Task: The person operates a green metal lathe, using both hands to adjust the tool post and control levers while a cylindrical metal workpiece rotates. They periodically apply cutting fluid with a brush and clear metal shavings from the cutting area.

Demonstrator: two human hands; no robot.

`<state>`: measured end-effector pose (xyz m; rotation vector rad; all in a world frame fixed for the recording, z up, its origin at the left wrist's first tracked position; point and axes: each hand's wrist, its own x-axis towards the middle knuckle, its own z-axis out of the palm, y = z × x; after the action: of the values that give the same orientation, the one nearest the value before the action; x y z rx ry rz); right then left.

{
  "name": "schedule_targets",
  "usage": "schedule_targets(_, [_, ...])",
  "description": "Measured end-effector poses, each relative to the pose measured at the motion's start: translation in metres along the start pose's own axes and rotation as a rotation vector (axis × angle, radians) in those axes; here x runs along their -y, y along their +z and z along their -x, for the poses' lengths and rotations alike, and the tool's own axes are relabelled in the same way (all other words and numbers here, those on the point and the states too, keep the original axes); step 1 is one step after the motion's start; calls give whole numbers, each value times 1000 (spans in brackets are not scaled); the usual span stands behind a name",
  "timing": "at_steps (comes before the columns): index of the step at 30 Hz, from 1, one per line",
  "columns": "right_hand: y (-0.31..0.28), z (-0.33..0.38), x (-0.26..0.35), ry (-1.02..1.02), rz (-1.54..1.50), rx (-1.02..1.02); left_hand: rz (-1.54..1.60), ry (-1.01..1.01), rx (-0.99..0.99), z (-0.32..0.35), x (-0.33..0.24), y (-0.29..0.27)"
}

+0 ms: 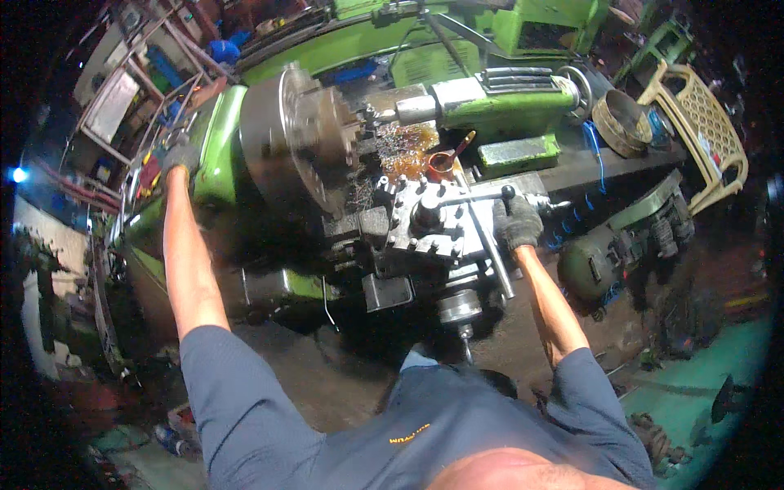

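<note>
My left hand (181, 157), in a grey glove, reaches onto the top of the green lathe headstock (224, 135). Its fingers are too small and dark to read. The right hand (521, 224), gloved too, is closed at the knob end of the tool post lever (482, 196). That lever runs out from the square tool post (426, 216), which has several bolts along its edges. Left of the post is the big lathe chuck (314, 122), its jaws smeared as if turning. A long metal bar handle (492, 253) slants down beside my right hand.
Behind the tool post sits a reddish cup (441, 166) with a brush, near oily chips (404, 147). The green tailstock (506, 102) stands at the far right, with a green box (518, 155) before it. A round tin (622, 122) and a beige plastic chair (698, 122) are farther right.
</note>
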<state>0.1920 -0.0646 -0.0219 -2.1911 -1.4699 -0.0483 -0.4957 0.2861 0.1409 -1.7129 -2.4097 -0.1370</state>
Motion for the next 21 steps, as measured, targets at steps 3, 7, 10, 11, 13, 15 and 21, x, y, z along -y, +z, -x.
schedule_targets(3, [11,-1,5,-12,-57,-15,56,-150,-17,-21,34,-8])
schedule_targets(7, [22,-2,-22,8,-7,-61,149,-96,-11,8,-31,-5])
schedule_targets(10, [26,-4,-14,22,6,-4,19,-87,80,8,-4,-20])
schedule_targets(11, [25,-4,-11,41,12,16,28,-98,69,8,-1,-21])
schedule_targets(13, [24,-4,-17,15,20,-19,66,-92,59,7,-18,-18])
schedule_targets(15, [31,-7,-25,33,69,26,122,-98,10,5,-14,-14])
schedule_targets(21, [20,-3,-14,51,29,16,116,-56,49,-14,-5,0])
